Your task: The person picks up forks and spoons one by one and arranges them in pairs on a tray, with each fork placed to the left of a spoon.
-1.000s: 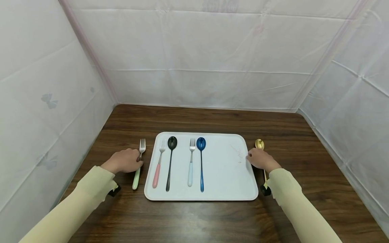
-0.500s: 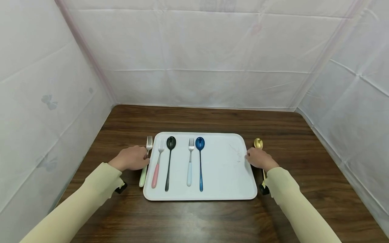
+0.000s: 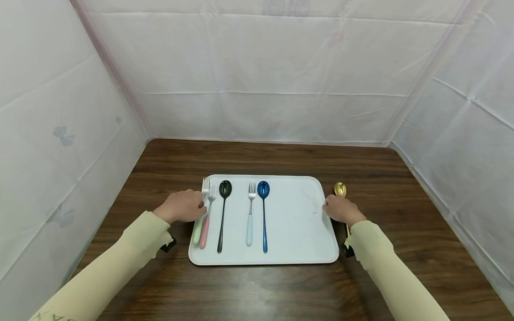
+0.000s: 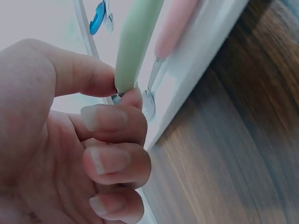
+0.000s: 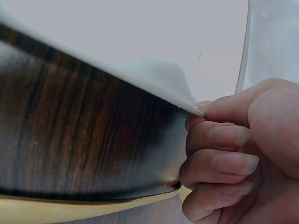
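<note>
My left hand (image 3: 181, 206) pinches a fork with a pale green handle (image 3: 197, 231) between thumb and index finger, near where the handle meets the metal. In the left wrist view the green handle (image 4: 136, 44) points up, away from the curled other fingers. The fork is over the left edge of a white tray (image 3: 299, 236), close beside a pink-handled fork (image 3: 204, 232). On the tray's right side my right hand (image 3: 342, 209) pinches the rim; the right wrist view shows thumb and index finger at the tray's edge (image 5: 154, 91).
A black spoon (image 3: 225, 189), a light-blue-handled fork (image 3: 250, 229) and a blue spoon (image 3: 263, 189) lie on the tray. Partly under the right hand and sleeve, a gold spoon (image 3: 340, 189) lies on the wooden table (image 3: 257, 290). White sheeting (image 3: 257, 111) encloses the back and sides.
The left hand has carried the green-handled fork rightward from the table beside the tray to over the tray's left edge. The right hand has kept its hold on the rim.
</note>
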{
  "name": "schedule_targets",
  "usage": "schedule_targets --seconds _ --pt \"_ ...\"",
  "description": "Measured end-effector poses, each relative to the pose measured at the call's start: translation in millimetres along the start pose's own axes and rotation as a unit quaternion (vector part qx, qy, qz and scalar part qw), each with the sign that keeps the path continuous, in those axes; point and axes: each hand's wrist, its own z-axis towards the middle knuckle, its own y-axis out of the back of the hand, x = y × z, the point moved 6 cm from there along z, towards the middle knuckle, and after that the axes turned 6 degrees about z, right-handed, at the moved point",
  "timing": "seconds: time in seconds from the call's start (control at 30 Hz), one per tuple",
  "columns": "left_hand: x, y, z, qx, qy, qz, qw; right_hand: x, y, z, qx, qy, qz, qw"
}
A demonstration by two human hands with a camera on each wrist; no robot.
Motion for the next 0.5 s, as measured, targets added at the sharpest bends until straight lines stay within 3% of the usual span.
schedule_targets --seconds 0.5 --pt "-18.5 5.5 8.8 -0.001 -0.012 -0.005 0.9999 2.0 0.7 -1.2 -0.007 -0.004 -0.014 1.000"
